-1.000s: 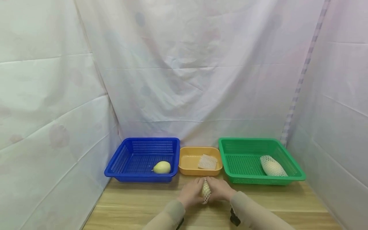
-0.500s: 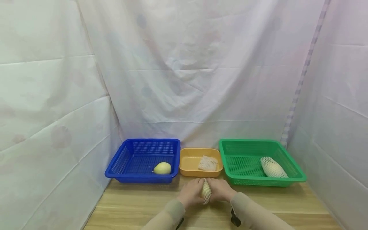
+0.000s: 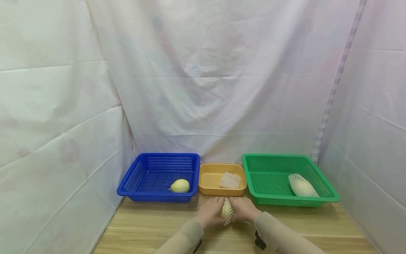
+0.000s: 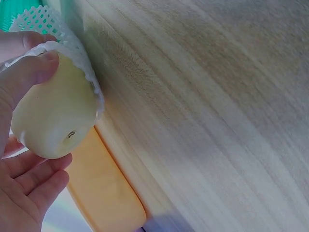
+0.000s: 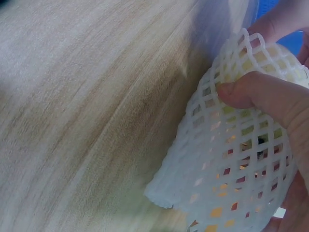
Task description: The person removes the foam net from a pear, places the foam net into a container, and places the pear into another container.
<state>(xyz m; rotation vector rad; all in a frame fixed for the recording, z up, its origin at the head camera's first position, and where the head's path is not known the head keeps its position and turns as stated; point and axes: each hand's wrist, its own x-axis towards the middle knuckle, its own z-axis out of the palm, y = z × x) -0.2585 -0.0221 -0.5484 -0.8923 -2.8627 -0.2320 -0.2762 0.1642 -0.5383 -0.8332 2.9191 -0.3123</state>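
Observation:
Between my two hands is a pale yellow pear (image 4: 55, 108), partly inside a white foam net sleeve (image 5: 217, 154). In the left wrist view the pear's bare, rounded end faces out, and the net covers its far part. My left hand (image 3: 210, 212) holds the pear, thumb over the net's edge and fingers beneath. My right hand (image 3: 244, 210) grips the netted side, its thumb pressing on the mesh. The net's loose end sticks out past the pear in the right wrist view. Parts of the right hand's fingers are hidden behind the net.
A blue basket (image 3: 127, 189) at the left holds another bare pear (image 3: 180, 186). In the middle, an orange tray (image 3: 207, 191) carries a flat foam net (image 3: 230, 180). The green basket (image 3: 263, 199) at the right contains a netted pear (image 3: 302, 186). Wooden tabletop (image 3: 152, 225) lies beneath.

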